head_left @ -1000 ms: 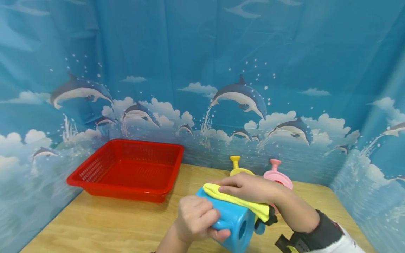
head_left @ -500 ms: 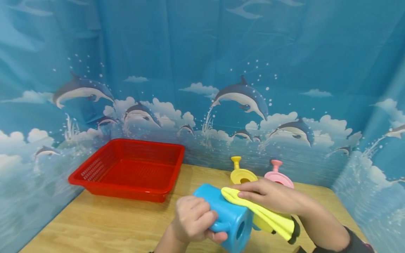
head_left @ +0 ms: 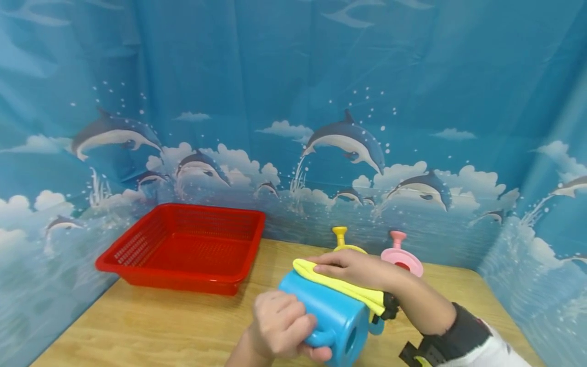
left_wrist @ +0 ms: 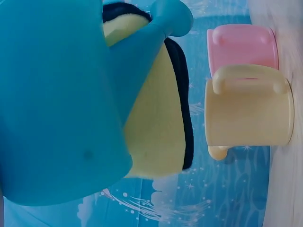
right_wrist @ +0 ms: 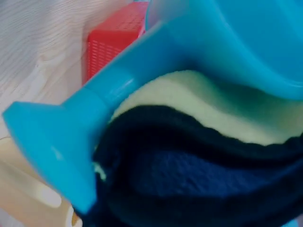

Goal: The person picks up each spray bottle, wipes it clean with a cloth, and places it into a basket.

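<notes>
My left hand grips the handle of a blue toy watering can, held tilted on its side above the table. On the can's upper side lies a yellow cloth with a dark edge. My right hand rests on that cloth with its fingers straight, pressing it to the can. In the left wrist view the can's spout crosses in front of the hanging cloth. The right wrist view has the cloth's dark trim close up, beside the spout; my fingers are hidden there.
A red plastic basket stands at the back left of the wooden table. Behind my right hand are a yellow watering can and a pink one. A blue dolphin-print curtain encloses the back and sides.
My right hand slid the cloth rightward along the blue can, then back left to about where it began. The left hand keeps its grip on the handle.
</notes>
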Tool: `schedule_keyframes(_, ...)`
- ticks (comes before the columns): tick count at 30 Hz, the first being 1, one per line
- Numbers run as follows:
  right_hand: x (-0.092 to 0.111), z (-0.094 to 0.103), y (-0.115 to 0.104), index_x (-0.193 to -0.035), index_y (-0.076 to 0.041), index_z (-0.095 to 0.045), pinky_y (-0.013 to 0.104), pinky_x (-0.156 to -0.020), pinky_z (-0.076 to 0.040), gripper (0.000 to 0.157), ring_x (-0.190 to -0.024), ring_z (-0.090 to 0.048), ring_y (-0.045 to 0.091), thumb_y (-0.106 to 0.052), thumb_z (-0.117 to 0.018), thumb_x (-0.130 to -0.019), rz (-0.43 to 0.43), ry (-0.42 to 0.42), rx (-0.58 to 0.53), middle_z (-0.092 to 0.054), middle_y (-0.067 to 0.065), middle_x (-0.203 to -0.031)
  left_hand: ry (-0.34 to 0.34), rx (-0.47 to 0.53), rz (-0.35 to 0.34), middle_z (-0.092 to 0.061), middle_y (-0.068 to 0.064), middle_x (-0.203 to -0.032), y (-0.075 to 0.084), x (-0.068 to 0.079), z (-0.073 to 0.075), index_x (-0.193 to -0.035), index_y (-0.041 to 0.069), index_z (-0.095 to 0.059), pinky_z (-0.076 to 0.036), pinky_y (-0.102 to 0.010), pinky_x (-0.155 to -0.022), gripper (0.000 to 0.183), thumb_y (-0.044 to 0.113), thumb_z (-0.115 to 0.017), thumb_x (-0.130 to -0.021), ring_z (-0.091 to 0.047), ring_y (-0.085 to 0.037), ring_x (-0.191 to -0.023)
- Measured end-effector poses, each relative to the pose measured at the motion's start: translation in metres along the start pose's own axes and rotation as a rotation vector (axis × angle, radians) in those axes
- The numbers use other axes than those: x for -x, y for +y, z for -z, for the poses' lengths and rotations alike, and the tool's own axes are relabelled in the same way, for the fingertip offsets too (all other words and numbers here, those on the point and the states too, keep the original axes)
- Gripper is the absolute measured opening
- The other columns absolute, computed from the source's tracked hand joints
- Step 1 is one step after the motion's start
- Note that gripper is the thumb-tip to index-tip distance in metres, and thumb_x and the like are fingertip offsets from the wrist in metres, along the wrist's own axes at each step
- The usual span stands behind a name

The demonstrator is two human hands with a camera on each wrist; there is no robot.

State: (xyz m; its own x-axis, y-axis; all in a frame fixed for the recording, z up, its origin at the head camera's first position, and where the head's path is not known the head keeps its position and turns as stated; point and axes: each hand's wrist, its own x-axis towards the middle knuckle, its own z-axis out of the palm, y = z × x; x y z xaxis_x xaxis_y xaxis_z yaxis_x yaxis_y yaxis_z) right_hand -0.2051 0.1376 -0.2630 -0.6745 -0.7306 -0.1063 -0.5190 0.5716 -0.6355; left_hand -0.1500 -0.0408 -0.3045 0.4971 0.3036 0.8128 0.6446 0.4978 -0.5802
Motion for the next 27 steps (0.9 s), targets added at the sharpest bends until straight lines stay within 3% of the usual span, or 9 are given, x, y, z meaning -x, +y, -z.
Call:
schedule_keyframes(8,-0.015,-0.004,0.002,-0.128,-0.014,-0.048,0.038,-0.090,-0.042,0.043,-0.116,-0.048,0.021,-0.038,-0.041,-0.093,-0.038,0.002,0.023,-0.052,0.003,-0.126,0.020,0.045,0.015,-0.031,0.011,-0.045,0.001,0.003,0.000,-0.052,0.019,-0.040,-0.019,-0.006,-0.042,0.046,0.042,-0.039,-0.092,-0.032,0.002,-0.037)
schedule_keyframes(13,-0.007,-0.004,0.005,-0.128,-0.015,-0.047,0.039,-0.091,-0.042,0.044,-0.116,-0.048,0.021,-0.040,-0.039,-0.093,-0.053,0.019,0.007,-0.050,0.002,-0.127,0.049,0.055,0.001,-0.033,0.011,-0.045,-0.004,0.005,0.000,-0.052,0.018,-0.041,-0.021,-0.007,-0.041,0.046,0.041,-0.039,-0.093,-0.030,0.002,-0.037)
schedule_keyframes(20,0.014,-0.003,0.007,-0.130,-0.015,-0.045,0.046,-0.093,-0.038,0.050,-0.120,-0.043,0.026,-0.045,-0.042,-0.090,-0.138,0.058,-0.027,-0.048,0.004,-0.129,0.125,0.050,-0.011,-0.033,0.009,-0.046,-0.013,0.007,0.000,-0.053,0.014,-0.042,-0.020,-0.008,-0.040,0.047,0.038,-0.041,-0.093,-0.026,0.001,-0.037)
schedule_keyframes(23,0.024,-0.004,0.007,-0.130,-0.015,-0.045,0.041,-0.088,-0.043,0.050,-0.110,-0.051,0.022,-0.046,-0.041,-0.091,-0.144,0.080,-0.017,-0.051,0.003,-0.124,0.156,0.049,0.002,-0.032,0.009,-0.045,-0.016,0.010,0.002,-0.053,0.013,-0.043,-0.017,-0.009,-0.040,0.047,0.037,-0.041,-0.093,-0.025,0.000,-0.037)
schedule_keyframes(27,0.038,-0.006,0.008,-0.130,-0.014,-0.044,0.029,-0.069,-0.049,0.046,-0.077,-0.061,0.015,-0.041,-0.038,-0.093,-0.098,0.081,-0.034,-0.061,0.001,-0.097,0.208,0.036,-0.009,-0.033,0.007,-0.045,-0.020,0.010,0.003,-0.053,0.011,-0.043,-0.016,-0.010,-0.040,0.047,0.036,-0.042,-0.093,-0.024,-0.001,-0.037)
